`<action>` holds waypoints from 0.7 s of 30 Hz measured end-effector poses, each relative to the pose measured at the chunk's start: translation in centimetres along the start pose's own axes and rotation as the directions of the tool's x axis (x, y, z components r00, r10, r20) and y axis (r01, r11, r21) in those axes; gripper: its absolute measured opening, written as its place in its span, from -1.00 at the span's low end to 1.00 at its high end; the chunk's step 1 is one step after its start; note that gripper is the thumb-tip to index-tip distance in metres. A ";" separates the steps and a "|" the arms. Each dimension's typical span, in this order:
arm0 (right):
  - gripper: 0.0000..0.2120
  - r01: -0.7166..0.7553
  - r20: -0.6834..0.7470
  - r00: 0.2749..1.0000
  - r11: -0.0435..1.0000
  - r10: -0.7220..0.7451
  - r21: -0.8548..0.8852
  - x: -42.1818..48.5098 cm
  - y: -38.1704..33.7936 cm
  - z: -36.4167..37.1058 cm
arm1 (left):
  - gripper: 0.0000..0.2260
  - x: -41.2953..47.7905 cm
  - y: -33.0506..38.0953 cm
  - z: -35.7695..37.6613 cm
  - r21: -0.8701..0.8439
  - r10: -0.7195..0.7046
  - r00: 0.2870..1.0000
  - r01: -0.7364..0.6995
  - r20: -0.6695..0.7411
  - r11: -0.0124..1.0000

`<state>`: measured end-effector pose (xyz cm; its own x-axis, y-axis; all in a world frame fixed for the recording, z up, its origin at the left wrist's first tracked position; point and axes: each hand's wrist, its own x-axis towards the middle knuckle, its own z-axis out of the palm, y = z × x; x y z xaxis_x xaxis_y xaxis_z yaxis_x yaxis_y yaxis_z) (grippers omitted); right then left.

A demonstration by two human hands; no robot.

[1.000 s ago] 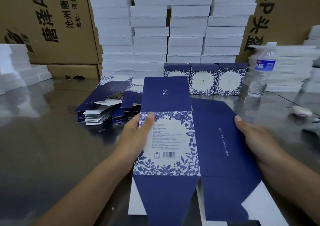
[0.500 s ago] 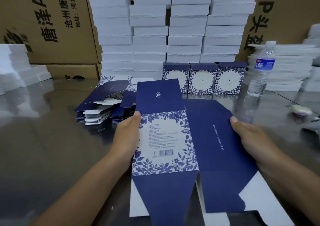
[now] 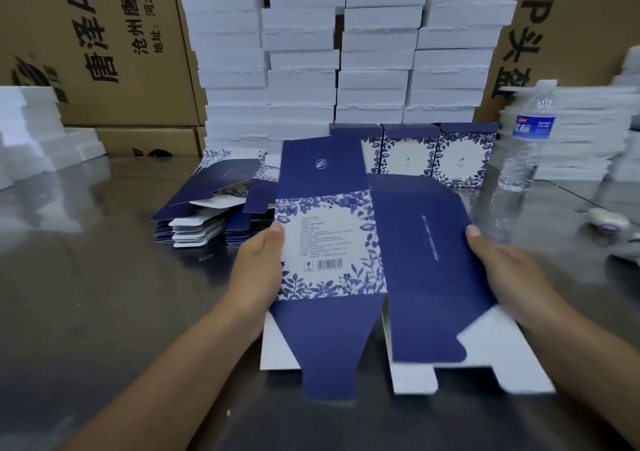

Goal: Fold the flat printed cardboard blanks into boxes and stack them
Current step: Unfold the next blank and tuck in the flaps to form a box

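**Flat blank held at both side edges above the bench**

A person is holding one flat printed blank point(image 3: 346, 243) over the near middle of the steel bench point(image 3: 86, 295). Its floral white panel is carrying a barcode and a block of small text too blurred to read. The navy flap beyond it is showing a small white emblem, and the navy panel to the right is bearing one thin white line of unreadable writing.

The left hand point(image 3: 259, 263) is pinching the left edge of the floral panel, thumb lying on top and fingers hidden beneath. The right hand point(image 3: 502, 270) is pinching the right edge of the navy panel the same way, thumb on top, fingers out of sight under the card.

A pile of flat blanks point(image 3: 207, 215) is lying just beyond the left hand. Three folded boxes point(image 3: 408, 153) are standing in a row toward the far edge, in front of white stacks point(image 3: 346, 52). The brown carton point(image 3: 104, 35) at the far left is reading "唐泽" and "地址: 河北". A water bottle point(image 3: 526, 146) with a blue label, its characters blurred, is standing toward the far right.
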<state>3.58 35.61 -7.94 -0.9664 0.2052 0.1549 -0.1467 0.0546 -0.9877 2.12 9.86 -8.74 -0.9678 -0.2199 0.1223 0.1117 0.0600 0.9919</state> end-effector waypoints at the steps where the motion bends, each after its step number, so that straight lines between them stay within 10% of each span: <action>1: -0.58 0.014 0.018 1.000 1.000 -0.014 -0.016 0.0 0.1 0.0 | -0.68 0.1 0.1 -0.1 -0.031 -0.012 1.000 0.012 -0.003 0.999; 21: -0.59 -0.005 0.070 0.998 1.000 0.005 0.002 0.3 0.5 -0.3 | -0.69 0.0 0.3 -0.1 -0.167 -0.049 0.998 0.053 0.028 0.984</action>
<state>3.29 35.97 -8.42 -0.9794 0.1369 0.1482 -0.1424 0.0513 -0.9885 2.14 9.74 -8.46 -0.9781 -0.1954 0.0724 0.0963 -0.1155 0.9886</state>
